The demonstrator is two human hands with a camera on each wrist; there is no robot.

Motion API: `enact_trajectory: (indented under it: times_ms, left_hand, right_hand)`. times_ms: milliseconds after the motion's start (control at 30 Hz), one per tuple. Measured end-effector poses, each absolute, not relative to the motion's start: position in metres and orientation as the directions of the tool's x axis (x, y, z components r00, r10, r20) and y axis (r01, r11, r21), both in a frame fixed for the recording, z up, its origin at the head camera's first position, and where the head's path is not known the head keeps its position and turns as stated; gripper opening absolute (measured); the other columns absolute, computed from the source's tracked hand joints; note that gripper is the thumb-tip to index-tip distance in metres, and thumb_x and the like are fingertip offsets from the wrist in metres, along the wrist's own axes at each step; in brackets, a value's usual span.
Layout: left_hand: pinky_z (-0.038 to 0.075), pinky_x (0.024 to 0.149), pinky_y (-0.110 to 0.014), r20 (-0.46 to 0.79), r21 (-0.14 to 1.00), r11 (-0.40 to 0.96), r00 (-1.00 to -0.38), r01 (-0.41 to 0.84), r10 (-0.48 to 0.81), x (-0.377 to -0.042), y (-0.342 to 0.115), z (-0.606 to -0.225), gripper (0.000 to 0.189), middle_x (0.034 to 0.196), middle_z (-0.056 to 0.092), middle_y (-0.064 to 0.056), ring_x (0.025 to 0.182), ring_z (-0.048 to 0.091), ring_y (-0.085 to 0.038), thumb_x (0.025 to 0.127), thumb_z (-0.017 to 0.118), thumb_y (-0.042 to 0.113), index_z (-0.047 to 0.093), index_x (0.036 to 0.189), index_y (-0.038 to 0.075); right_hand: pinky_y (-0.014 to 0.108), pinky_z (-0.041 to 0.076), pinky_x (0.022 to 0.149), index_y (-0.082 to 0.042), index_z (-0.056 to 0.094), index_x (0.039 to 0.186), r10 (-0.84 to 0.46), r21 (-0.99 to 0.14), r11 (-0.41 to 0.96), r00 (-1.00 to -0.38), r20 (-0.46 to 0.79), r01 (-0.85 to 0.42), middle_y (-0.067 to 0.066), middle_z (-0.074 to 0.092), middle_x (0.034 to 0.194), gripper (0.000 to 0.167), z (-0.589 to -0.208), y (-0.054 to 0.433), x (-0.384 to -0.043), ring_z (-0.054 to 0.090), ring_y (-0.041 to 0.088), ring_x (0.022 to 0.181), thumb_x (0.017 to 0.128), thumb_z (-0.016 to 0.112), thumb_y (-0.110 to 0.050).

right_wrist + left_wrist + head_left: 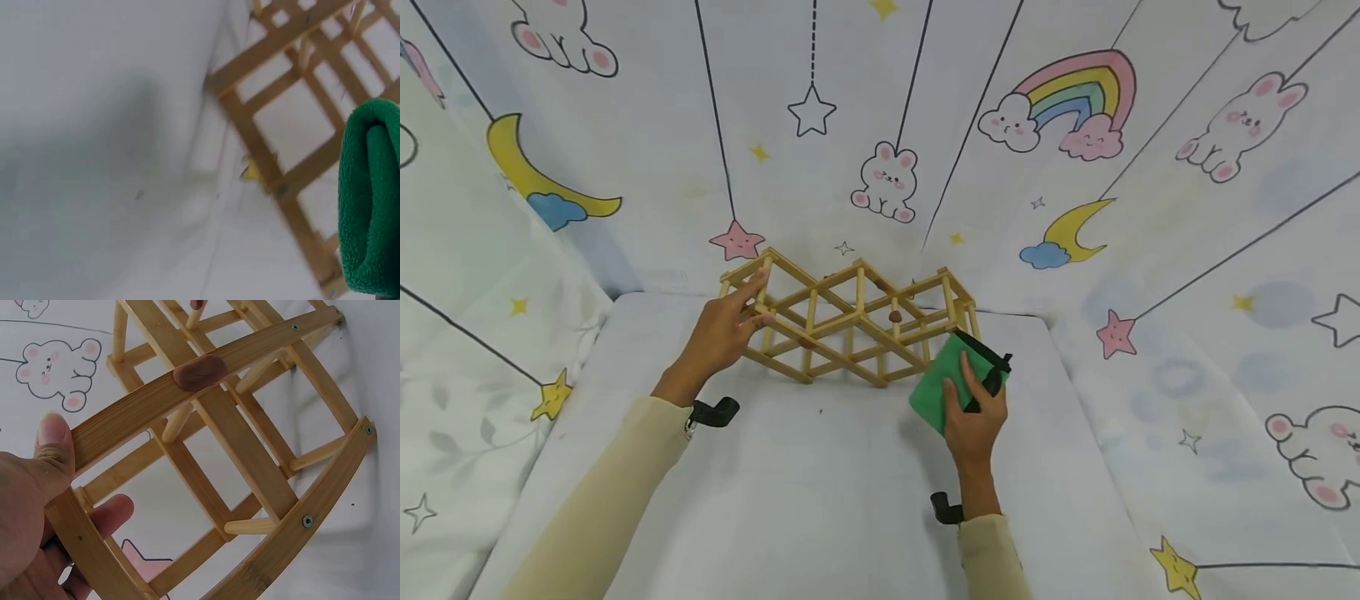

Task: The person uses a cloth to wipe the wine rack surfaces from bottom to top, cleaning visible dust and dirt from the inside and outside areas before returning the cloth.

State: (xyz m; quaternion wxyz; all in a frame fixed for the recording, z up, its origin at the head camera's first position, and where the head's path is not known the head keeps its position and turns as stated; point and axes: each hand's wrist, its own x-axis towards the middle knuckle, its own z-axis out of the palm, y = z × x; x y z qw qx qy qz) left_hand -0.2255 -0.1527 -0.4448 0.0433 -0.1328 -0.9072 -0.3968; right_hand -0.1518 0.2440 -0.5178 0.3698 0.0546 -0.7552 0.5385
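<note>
A bamboo lattice rack (859, 319) of crossed slats and round dowels stands unfolded at the back of the white surface. At its left end, my left hand (718, 333) grips the frame. The left wrist view has the thumb (53, 447) against a slat (262, 347) and the other fingers behind the frame. A dark brown oval knob (200, 372) sits on that slat. My right hand (976, 417) holds a folded green cloth (936, 392) with black trim, close to the rack's right end. Its fluffy fold (356, 212) fills the right edge of the right wrist view.
The white tabletop (820, 483) stretches from the rack toward the person. Pale cloth backdrops (820, 183) printed with rabbits, stars and moons rise behind and on both sides. A black camera mount (715, 412) is on the left wrist, another (946, 508) on the right.
</note>
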Motion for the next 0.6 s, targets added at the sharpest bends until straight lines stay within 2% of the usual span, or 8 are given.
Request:
enact_trajectory:
  times_ms: [100,167,300,333,400,500,600]
  left_hand:
    - [0.045,0.115,-0.065,0.182,0.705,0.654,-0.961,0.275,0.208,-0.226,-0.153,-0.445,0.075,0.175,0.028,-0.009,0.144,0.053,-0.049,0.105,0.066,0.025,0.028,0.17,0.017]
    - [0.043,0.116,-0.065,0.178,0.709,0.65,-0.961,0.274,0.21,-0.225,-0.153,-0.445,0.075,0.175,0.028,-0.009,0.145,0.051,-0.049,0.106,0.065,0.025,0.027,0.17,0.017]
    - [0.043,0.117,-0.064,0.18,0.718,0.64,-0.961,0.275,0.211,-0.223,-0.152,-0.445,0.076,0.175,0.028,-0.01,0.146,0.05,-0.048,0.105,0.066,0.022,0.027,0.17,0.017]
    - [0.043,0.117,-0.064,0.182,0.719,0.638,-0.961,0.275,0.209,-0.223,-0.152,-0.445,0.076,0.175,0.028,-0.01,0.146,0.05,-0.048,0.105,0.067,0.021,0.028,0.17,0.016]
    - [0.044,0.116,-0.063,0.186,0.72,0.637,-0.961,0.276,0.207,-0.222,-0.152,-0.445,0.076,0.174,0.029,-0.01,0.146,0.05,-0.049,0.105,0.067,0.02,0.028,0.17,0.016]
    - [0.045,0.116,-0.063,0.186,0.717,0.64,-0.961,0.275,0.204,-0.222,-0.152,-0.443,0.076,0.174,0.029,-0.01,0.145,0.051,-0.049,0.105,0.068,0.02,0.028,0.17,0.016]
    - [0.044,0.116,-0.063,0.187,0.711,0.646,-0.961,0.276,0.204,-0.223,-0.153,-0.443,0.076,0.174,0.03,-0.01,0.145,0.051,-0.049,0.105,0.067,0.021,0.029,0.17,0.017]
  right_hand:
    - [0.025,0.048,0.114,-0.008,0.068,0.142,0.278,-0.774,0.386,-0.736,0.617,-0.502,0.016,0.052,0.154,0.054,-0.511,0.222,-0.157,0.054,0.028,0.141,0.091,0.079,0.008]
    - [0.027,0.046,0.117,-0.013,0.068,0.143,0.289,-0.805,0.367,-0.766,0.575,-0.466,0.012,0.051,0.156,0.053,-0.513,0.215,-0.163,0.052,0.026,0.144,0.093,0.078,0.004]
    - [0.041,0.044,0.121,-0.028,0.069,0.142,0.287,-0.898,0.335,-0.878,0.384,-0.284,0.008,0.05,0.159,0.049,-0.522,0.21,-0.168,0.05,0.027,0.147,0.098,0.078,-0.009]
    - [0.045,0.043,0.121,-0.035,0.069,0.141,0.271,-0.913,0.336,-0.904,0.329,-0.232,0.006,0.051,0.159,0.049,-0.527,0.211,-0.169,0.049,0.025,0.147,0.098,0.079,-0.014]
    - [0.05,0.043,0.119,-0.04,0.07,0.138,0.25,-0.924,0.351,-0.936,0.248,-0.151,0.008,0.052,0.158,0.048,-0.53,0.209,-0.167,0.05,0.026,0.145,0.097,0.079,-0.017]
    - [0.051,0.043,0.118,-0.039,0.07,0.138,0.258,-0.918,0.355,-0.925,0.278,-0.177,0.009,0.053,0.157,0.05,-0.529,0.208,-0.164,0.05,0.027,0.145,0.096,0.081,-0.014]
    - [0.05,0.043,0.121,-0.03,0.068,0.143,0.317,-0.899,0.323,-0.861,0.399,-0.297,0.007,0.05,0.161,0.054,-0.524,0.207,-0.165,0.048,0.027,0.149,0.096,0.08,-0.009]
